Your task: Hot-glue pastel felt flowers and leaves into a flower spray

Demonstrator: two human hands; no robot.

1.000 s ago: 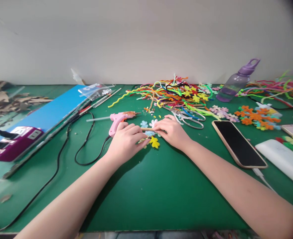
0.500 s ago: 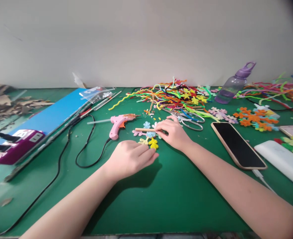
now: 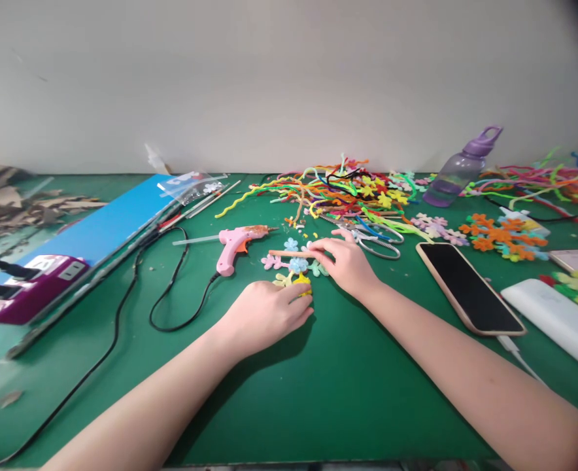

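Note:
On the green table (image 3: 348,392) lies a pastel pipe-cleaner flower piece (image 3: 297,265) with pink, blue, green and yellow parts. My right hand (image 3: 342,261) pinches the right end of a thin wooden stick (image 3: 289,254) that lies across the piece. At its lower side, the fingers of my left hand (image 3: 274,314) are closed on the yellow flower (image 3: 303,281), partly covering it. A pink glue gun (image 3: 235,248) rests to the left, nozzle pointing right, a clear glue stick in its back.
Behind my hands are scissors (image 3: 380,242) and heaped pipe cleaners (image 3: 342,186). To the right are a phone (image 3: 470,288), a white power bank (image 3: 554,317), an orange flower piece (image 3: 505,235) and a bottle (image 3: 458,170). A purple power strip (image 3: 34,288) and black cables lie left.
My left hand has moved slightly right and its fingers now cover part of the yellow flower. My right hand has shifted slightly, showing more of the green flower beneath it.

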